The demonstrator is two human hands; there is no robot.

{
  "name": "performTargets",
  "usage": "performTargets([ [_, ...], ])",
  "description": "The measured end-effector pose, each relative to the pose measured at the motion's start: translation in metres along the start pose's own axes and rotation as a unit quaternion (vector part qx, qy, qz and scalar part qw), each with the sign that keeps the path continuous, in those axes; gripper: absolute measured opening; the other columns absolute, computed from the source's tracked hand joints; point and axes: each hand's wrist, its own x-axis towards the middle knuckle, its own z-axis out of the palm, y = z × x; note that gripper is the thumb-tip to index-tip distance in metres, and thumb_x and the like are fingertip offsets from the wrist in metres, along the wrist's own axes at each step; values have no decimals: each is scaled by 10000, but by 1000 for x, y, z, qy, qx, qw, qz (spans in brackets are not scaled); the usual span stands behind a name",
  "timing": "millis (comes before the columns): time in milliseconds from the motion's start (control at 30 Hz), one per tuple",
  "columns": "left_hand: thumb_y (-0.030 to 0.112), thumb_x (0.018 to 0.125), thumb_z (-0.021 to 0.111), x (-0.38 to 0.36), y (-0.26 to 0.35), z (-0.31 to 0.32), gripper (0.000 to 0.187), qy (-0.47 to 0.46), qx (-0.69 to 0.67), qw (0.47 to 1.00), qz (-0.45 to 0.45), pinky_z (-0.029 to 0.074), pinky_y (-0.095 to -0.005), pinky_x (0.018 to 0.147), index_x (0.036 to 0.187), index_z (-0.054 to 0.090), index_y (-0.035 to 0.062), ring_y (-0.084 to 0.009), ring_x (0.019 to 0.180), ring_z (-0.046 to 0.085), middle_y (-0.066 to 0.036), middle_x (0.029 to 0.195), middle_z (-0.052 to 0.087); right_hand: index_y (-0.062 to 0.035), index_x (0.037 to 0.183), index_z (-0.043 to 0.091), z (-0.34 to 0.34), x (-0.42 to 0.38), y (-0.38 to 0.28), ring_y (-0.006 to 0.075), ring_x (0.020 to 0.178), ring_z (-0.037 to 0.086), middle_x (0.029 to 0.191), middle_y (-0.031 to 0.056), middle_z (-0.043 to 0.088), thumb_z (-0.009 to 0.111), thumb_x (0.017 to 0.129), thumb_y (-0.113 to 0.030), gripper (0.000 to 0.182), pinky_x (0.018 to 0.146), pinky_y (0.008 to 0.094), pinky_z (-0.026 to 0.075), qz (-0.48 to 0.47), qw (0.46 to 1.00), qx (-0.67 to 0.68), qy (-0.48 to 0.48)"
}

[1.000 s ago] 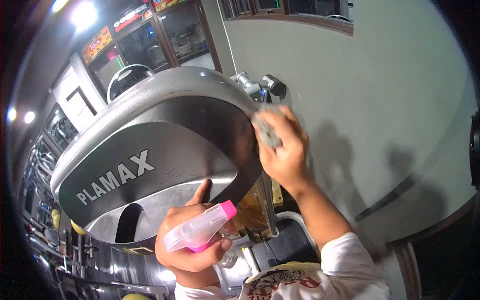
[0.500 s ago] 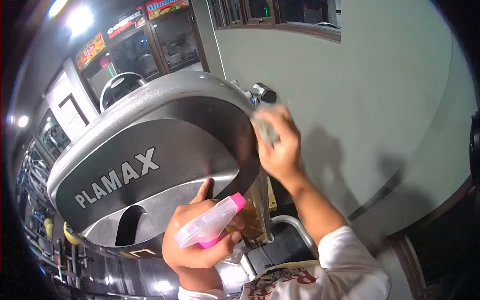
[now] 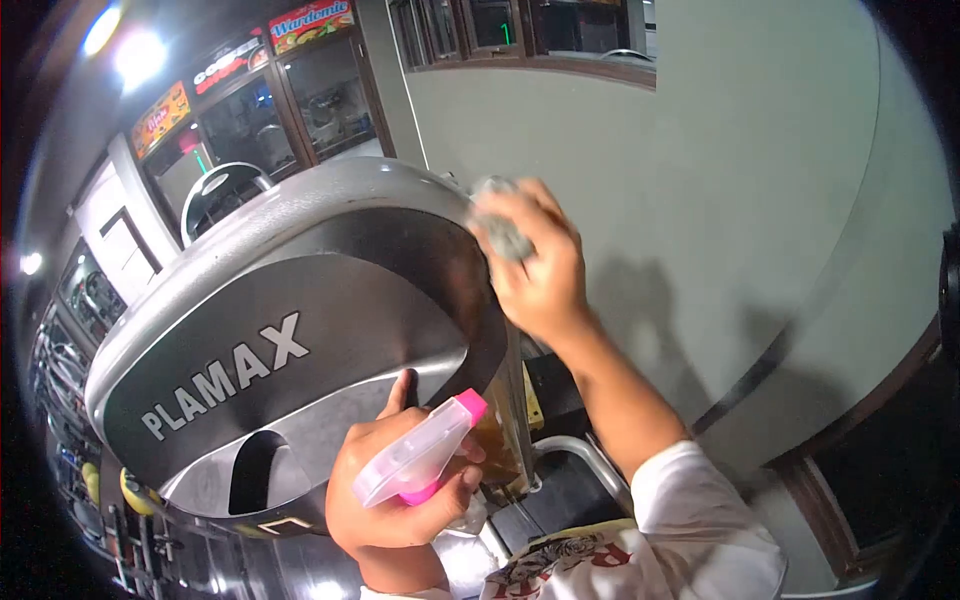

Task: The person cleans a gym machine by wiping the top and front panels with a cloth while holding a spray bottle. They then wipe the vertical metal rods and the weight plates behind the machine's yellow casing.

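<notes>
My right hand [image 3: 548, 275] is closed on a crumpled grey cloth [image 3: 508, 238], at the upper right edge of a gym machine's cover. That cover has a dark grey panel [image 3: 390, 300] marked PLAMAX and a thick silver rim [image 3: 300, 198]. Lower down, my left hand [image 3: 350, 500] grips a spray bottle with a whitish trigger head [image 3: 415, 460] and a pink nozzle [image 3: 471, 403]. Its index finger is stretched out against the panel's lower ridge. Most of the bottle's body is hidden by the hand and the spray head.
A pale wall [image 3: 720, 200] rises to the right, with a window [image 3: 560, 30] above. Below my right arm runs a curved silver tube [image 3: 590, 455]. Glass-fronted cabinets with signs [image 3: 250, 130] stand behind the machine, and other gym equipment lines the left side.
My right hand has moved with the cloth up and left along the rim, and now covers a black knob seen earlier. My left hand keeps its grip. The view has shifted slightly.
</notes>
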Motion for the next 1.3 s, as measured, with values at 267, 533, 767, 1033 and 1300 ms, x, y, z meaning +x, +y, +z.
performTargets([
  [267,91,645,761,-2,-7,-2,266,1,4,999,53,219,-514,1220,896,736,7,-265,763,752,-80,796,740,-33,1052,645,-17,-130,16,363,850,630,928,184,611,608,776,73,298,758,431,510,129,990,-36,-34],
  [533,88,633,759,0,-6,4,263,22,1,999,33,239,-518,1213,881,736,3,-273,753,750,-94,779,738,-41,1070,645,2,-1,2,347,866,657,951,160,642,700,817,42,272,750,412,520,-4,1000,7,17],
  [767,77,645,749,-2,-6,0,261,27,11,998,48,276,-494,1207,884,727,-24,-274,743,751,-100,767,741,-37,1043,653,-12,-92,12,323,822,642,909,149,628,625,825,49,235,745,404,517,69,997,-18,-16],
  [1033,69,648,749,0,-8,0,239,24,6,999,37,267,-490,1210,873,713,-5,-249,742,756,-93,772,745,-13,1050,611,-7,-62,19,325,845,648,941,158,638,682,837,7,225,804,395,518,48,998,-28,3],
  [1300,68,645,746,-3,-12,0,297,37,-13,998,41,256,-484,1218,928,732,-23,-266,747,753,-104,780,743,-49,1132,614,-4,-34,1,379,910,660,1030,162,642,741,823,-5,337,771,406,539,-2,999,-55,0],
])
